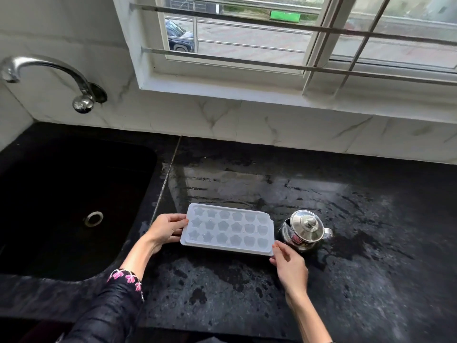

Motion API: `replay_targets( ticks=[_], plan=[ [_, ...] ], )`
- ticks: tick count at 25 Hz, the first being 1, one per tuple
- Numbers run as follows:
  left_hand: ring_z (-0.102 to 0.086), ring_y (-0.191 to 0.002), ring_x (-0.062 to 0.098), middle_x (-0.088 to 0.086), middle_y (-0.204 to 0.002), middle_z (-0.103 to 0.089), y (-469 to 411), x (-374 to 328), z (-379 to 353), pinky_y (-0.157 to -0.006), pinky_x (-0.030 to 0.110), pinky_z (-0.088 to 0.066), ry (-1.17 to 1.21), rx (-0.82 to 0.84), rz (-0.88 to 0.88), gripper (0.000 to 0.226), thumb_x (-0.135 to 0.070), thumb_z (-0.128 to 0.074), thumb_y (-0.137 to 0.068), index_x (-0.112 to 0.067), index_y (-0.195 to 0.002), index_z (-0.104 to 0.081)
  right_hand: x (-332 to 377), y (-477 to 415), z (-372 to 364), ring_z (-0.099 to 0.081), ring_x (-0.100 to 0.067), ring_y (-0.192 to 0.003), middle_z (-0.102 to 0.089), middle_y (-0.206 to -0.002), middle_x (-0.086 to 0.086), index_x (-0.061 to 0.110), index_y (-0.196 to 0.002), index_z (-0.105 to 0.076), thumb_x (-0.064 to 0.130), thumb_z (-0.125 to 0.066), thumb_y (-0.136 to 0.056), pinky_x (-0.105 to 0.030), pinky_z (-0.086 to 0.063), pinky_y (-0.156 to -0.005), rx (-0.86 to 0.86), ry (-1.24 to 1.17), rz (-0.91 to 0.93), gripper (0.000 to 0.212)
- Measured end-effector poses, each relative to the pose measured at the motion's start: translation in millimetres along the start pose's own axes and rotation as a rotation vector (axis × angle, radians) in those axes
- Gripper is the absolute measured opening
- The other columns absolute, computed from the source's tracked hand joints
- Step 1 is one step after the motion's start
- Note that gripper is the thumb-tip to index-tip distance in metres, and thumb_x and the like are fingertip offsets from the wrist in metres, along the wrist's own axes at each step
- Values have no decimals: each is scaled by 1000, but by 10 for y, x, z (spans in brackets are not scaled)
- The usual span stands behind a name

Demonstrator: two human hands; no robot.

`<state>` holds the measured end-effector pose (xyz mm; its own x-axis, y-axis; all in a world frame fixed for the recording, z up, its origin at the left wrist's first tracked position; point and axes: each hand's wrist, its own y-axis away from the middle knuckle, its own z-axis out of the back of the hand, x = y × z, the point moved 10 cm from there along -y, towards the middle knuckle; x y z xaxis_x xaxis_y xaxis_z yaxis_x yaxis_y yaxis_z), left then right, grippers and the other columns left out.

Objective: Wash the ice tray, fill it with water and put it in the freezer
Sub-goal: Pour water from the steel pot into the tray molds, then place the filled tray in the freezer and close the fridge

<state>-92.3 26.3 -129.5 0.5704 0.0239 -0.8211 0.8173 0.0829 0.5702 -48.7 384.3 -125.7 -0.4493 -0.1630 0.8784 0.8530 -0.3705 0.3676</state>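
Note:
A pale, translucent ice tray (228, 229) with star and heart shaped cells lies flat over the wet black counter (247, 293), right of the sink. My left hand (165, 230) grips the tray's left short edge, thumb on top. My right hand (288, 264) pinches the tray's near right corner. Whether the tray rests on the counter or hangs just above it is unclear. I cannot tell if the cells hold water.
A small steel kettle (304, 231) with a lid stands just right of the tray, close to my right hand. The black sink (61, 194) lies to the left, under a chrome wall tap (49, 70). A barred window (272, 40) runs behind the counter.

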Motion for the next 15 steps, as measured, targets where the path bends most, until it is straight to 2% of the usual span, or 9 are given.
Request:
replay_targets(
  ticks=[4,8,12,15],
  plan=[
    [-73,-80,13,9,-100,-77,48,20,-15,-61,25,-58,-15,-14,-10,16,-11,-60,-96,-16,-106,-71,-115,-83,-42,-71,-5,-68,-77,-89,4,16,-113,-74,11,-68,-92,-28,-57,-85,23,-111,-44,22],
    [-72,-73,8,4,-94,-77,195,21,40,-58,22,-57,-7,-81,-30,17,-11,-58,-96,-18,-105,-71,-117,-124,-95,-69,-7,-74,-76,-94,2,10,-117,-71,7,-67,-92,-11,-57,-71,86,-190,-54,26],
    [-73,-76,9,2,-92,-78,473,90,196,-59,23,-57,22,-154,-43,17,-13,-59,-96,-21,-104,-72,-36,-118,-241,-71,-2,-74,-75,-102,1,11,-120,-70,8,-67,-92,-13,-57,-75,183,-188,-31,28],
    [-73,-78,9,2,-93,-78,782,200,358,-61,25,-57,74,-242,-57,18,-14,-60,-96,-25,-99,-72,59,-57,-407,-70,-8,-84,-74,-111,-7,9,-120,-69,5,-65,-93,-11,-57,-72,291,-201,-7,28]
  ],
)
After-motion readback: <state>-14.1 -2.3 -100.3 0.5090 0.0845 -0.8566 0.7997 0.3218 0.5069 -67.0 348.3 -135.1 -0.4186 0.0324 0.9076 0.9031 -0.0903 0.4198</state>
